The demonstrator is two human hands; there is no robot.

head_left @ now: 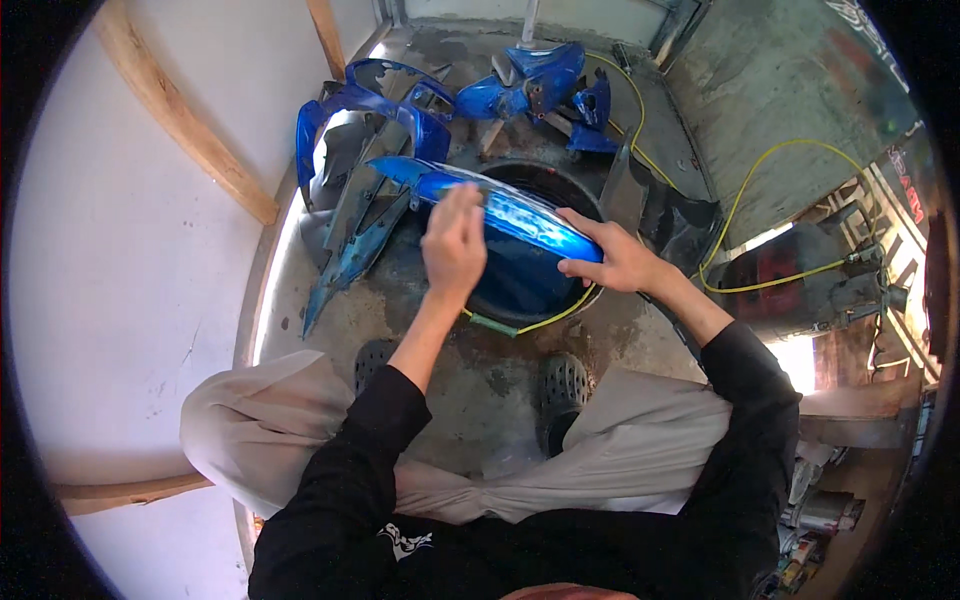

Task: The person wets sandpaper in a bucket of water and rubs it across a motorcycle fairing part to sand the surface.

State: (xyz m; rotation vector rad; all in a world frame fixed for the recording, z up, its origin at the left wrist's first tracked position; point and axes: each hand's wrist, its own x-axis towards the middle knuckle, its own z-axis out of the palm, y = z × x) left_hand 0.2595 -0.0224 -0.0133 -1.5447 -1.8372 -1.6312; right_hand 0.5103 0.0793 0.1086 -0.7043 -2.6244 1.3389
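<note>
Long curved blue panel [520,215], glossy plastic bodywork, tapering to a point at its far-left end; pale scuffed streaks w/ whitish sheen along the upper face; held across a dark round basin [530,285] w/ water inside, approx level, just above the rim. Left hand [453,245] closed, pressed on the panel's mid part, fingers curled down onto the surface; can't tell whether anything sits under the palm. Right hand [612,255] gripping the panel's right end, fingers spread over the edge. Basin on a wet concrete floor [480,400]; yellow hose [730,220] looping at right; more blue panels [530,80] piled beyond, grey ones [345,170] at left; dark sandals [562,395] near the basin.
</note>
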